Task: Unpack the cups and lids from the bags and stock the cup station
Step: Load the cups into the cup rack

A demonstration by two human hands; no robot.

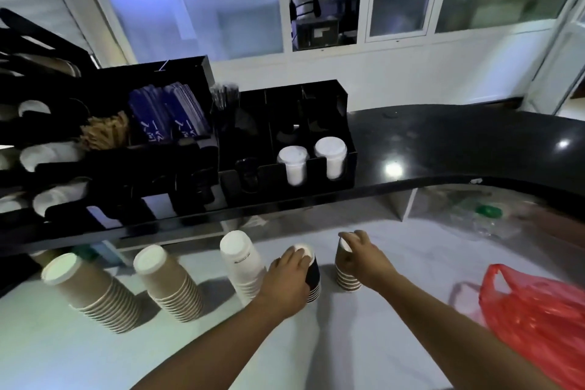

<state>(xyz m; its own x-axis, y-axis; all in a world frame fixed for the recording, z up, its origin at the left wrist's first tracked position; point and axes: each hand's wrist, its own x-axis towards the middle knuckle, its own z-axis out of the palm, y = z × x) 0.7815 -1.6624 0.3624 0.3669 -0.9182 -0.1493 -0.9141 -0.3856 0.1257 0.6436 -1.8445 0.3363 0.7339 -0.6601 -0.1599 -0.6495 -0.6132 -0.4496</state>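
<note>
My left hand [292, 269] clamps the black cups [313, 282], my right hand [361, 255] the brown cups [346, 275]; I should lift both stacks straight, squeezing lightly.

No text can be read — the white marks on the blue packets [169, 117] are blurred.

Glossy black tabletop [459, 149] curves across the middle, with ceiling lights reflecting off it. Behind it there's a white wall with frosted window panes [399, 11], and one open pane shows some dark equipment [316, 29], too blurry to make out. Lower right, a green bottle cap [489, 211] sits among clear plastic.
</note>
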